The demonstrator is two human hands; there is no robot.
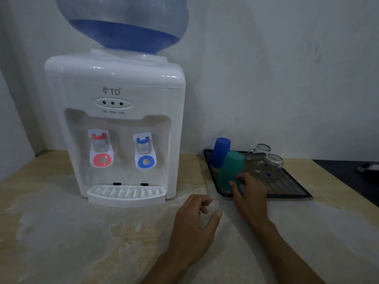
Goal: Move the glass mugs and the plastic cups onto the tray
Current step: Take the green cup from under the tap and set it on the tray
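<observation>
A dark rectangular tray (pixel 291 191) lies on the counter to the right of the water dispenser. On it stand an upside-down blue plastic cup (pixel 219 152) at the back left and two upside-down glass mugs (pixel 258 155) (pixel 271 168) at the back right. A teal plastic cup (pixel 230 171) stands upside down and slightly tilted at the tray's front left. My right hand (pixel 249 191) wraps its fingers around the teal cup's lower part. My left hand (pixel 194 224) hovers over the counter in front of the tray's left corner, fingers loosely curled, holding nothing.
A white water dispenser (pixel 121 128) with a blue bottle (pixel 125 23) stands at the left, its drip tray (pixel 126 194) jutting forward. The wall runs close behind. A dark surface with a small object (pixel 369 168) lies at the far right.
</observation>
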